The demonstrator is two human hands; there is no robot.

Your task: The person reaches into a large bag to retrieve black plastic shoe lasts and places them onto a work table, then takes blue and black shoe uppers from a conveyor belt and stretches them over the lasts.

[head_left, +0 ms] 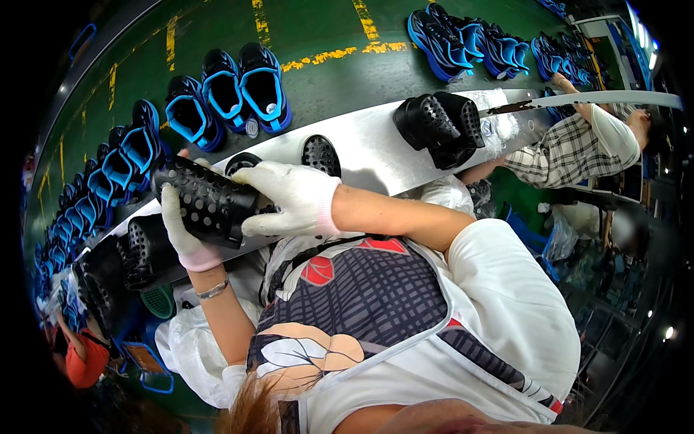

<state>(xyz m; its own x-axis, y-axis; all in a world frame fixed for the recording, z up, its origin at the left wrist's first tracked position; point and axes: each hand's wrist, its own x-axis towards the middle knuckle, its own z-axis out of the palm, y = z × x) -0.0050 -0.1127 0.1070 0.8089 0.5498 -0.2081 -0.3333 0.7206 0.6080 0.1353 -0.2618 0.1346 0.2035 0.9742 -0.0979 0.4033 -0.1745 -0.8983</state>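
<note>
Both my hands wear white knit gloves with pink cuffs. Between them is a black plastic shoe form, dotted with round holes and tilted above the metal bench. My left hand is closed on its near left side, thumb lying along it. My right hand grips its right end, the fingertips partly hidden. Just beyond, a second dotted black form shows partly behind my right hand, and another lies on the bench. More black forms stand by my left wrist.
The long metal bench crosses ahead, carrying a black cluster of forms at right. Black-and-blue sneakers line its far side on a green surface with yellow marks. A person in a plaid garment works at right; another in red at far left.
</note>
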